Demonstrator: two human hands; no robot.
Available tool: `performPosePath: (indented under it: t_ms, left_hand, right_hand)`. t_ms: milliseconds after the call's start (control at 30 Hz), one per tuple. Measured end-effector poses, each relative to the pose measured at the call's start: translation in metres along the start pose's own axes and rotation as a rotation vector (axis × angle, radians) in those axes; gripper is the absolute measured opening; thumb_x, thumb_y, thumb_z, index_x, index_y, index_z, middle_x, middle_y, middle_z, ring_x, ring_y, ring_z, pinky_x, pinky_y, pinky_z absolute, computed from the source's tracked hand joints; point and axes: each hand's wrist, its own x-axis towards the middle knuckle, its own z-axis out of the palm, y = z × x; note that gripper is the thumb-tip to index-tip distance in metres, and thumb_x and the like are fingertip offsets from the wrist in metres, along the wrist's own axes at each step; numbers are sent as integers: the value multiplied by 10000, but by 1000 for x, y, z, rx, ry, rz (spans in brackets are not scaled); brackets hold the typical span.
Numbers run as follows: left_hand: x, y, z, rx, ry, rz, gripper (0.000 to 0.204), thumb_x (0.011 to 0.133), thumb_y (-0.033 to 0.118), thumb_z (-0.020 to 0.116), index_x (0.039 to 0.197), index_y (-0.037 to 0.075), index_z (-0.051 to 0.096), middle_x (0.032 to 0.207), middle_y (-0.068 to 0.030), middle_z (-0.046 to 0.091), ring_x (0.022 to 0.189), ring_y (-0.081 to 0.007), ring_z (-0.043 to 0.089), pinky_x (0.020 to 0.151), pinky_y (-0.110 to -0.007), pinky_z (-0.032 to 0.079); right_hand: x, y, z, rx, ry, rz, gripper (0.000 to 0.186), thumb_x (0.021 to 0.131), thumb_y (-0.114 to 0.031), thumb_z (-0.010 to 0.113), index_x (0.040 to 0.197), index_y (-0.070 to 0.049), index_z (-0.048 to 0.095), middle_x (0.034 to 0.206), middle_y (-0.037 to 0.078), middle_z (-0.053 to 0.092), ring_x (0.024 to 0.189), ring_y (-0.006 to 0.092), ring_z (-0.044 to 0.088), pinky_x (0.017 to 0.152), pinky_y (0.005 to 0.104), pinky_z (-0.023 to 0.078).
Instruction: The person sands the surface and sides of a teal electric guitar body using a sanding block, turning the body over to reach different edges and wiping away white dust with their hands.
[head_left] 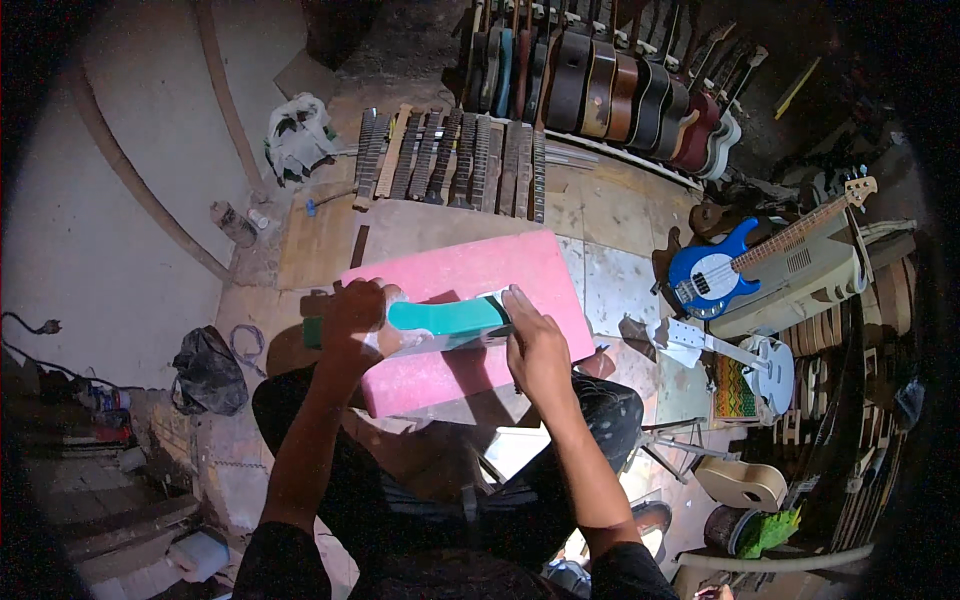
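Observation:
A teal solid guitar body, seen mostly along its curved edge, is tilted above a pink foam slab. Whitish patches show on its edge near both hands. My left hand is closed around its left part, where a darker green end sticks out beyond the wrist. At the right end, my right hand grips the body, fingers bent over the whitish corner. Whether anything lies beneath those right fingers is hidden. The slab sits in front of my knees.
Several guitar necks lie in a row beyond the slab, with hanging guitars behind them. A blue bass guitar and a white guitar stand at the right. A black plastic bag lies left, near the wall.

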Motion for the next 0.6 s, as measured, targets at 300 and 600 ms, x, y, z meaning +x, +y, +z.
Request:
performPosePath:
  t_ms: [300,600]
  left_hand:
    - [-3,12,-3,-52,93,34,381,686,388,891,905,102,767,923,-131,738,895,-340,717,791,-460,581]
    - [-14,10,-5,-75,142,74,424,661,360,887,963,97,748,893,-127,686,862,-352,673,746,-467,546]
  right_hand:
    - [-3,-1,4,-2,33,64,619,791,89,616,1403,-5,643,1457,265,609,1133,462,665,995,469,536]
    - [-28,-22,-7,12,-12,104,658,788,92,595,1433,-35,632,1499,225,593,1039,447,686,962,470,551]
